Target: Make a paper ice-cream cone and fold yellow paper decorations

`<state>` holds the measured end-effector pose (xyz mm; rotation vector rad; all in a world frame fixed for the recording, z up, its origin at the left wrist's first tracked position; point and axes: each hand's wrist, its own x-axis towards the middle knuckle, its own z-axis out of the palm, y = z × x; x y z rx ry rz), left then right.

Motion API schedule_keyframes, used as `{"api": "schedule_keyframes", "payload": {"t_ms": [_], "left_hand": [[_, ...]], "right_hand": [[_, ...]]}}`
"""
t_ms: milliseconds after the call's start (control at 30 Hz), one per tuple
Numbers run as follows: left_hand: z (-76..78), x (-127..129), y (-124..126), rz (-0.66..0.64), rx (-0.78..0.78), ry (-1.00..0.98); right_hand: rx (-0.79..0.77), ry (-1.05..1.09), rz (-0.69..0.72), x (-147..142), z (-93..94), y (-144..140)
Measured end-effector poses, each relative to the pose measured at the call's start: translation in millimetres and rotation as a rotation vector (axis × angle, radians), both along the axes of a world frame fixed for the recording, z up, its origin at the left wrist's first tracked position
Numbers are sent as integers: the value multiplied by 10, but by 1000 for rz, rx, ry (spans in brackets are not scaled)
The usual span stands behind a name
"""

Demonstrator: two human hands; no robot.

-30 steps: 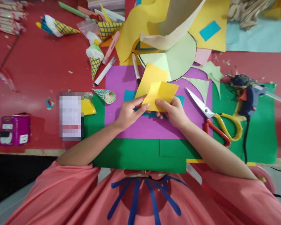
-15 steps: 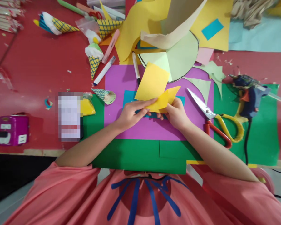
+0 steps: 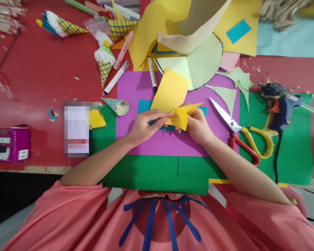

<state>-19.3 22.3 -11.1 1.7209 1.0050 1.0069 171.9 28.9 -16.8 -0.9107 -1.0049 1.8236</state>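
A small piece of yellow paper (image 3: 181, 116), bent with its corners sticking out, is held between both hands. My left hand (image 3: 148, 124) pinches its left side with thumb and fingers. On its right side my right hand (image 3: 198, 127) grips it, some fingers hidden behind the paper. Just beyond my hands lies a flat yellow paper rectangle (image 3: 170, 90). Beneath them are a blue paper (image 3: 143, 106), partly covered, and a purple sheet (image 3: 146, 148). To the right of my right hand rest large scissors (image 3: 234, 126) with red and yellow handles.
A dark blue glue gun (image 3: 279, 111) sits at the right on a green sheet (image 3: 157, 174). Several paper cones, one a small cone (image 3: 117, 106), and markers such as the white one (image 3: 117, 77) lie left. A light green paper circle (image 3: 204, 66) is beyond.
The small yellow paper has been bent further, its right part turning and its lower edge now pointing down. Both hands stay in nearly the same place, still gripping it.
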Motion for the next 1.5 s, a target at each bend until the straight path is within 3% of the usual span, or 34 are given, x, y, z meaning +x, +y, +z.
{"api": "schedule_keyframes", "payload": {"t_ms": [167,300,567,767,933,1033,1200,1500], "left_hand": [[-57,36,-9,122,-119,-28],[-56,44,5,93,-146,-89],[-17,52,14,33,-150,-23],[-4,34,61,-7,-144,-49],[45,41,98,-91,-317,-98],[67,101,82,13,-456,-225],[64,222,61,206,-517,-436],[23,297,-38,211,-410,-386]], "right_hand": [[12,-37,-63,-25,10,6],[84,-118,-47,-30,74,15],[211,-267,46,-43,118,18],[176,-269,15,-37,84,13],[9,-81,90,-35,50,5],[-31,43,45,-45,34,6],[-33,119,72,-52,35,-8],[36,-45,63,-72,80,-32]]}}
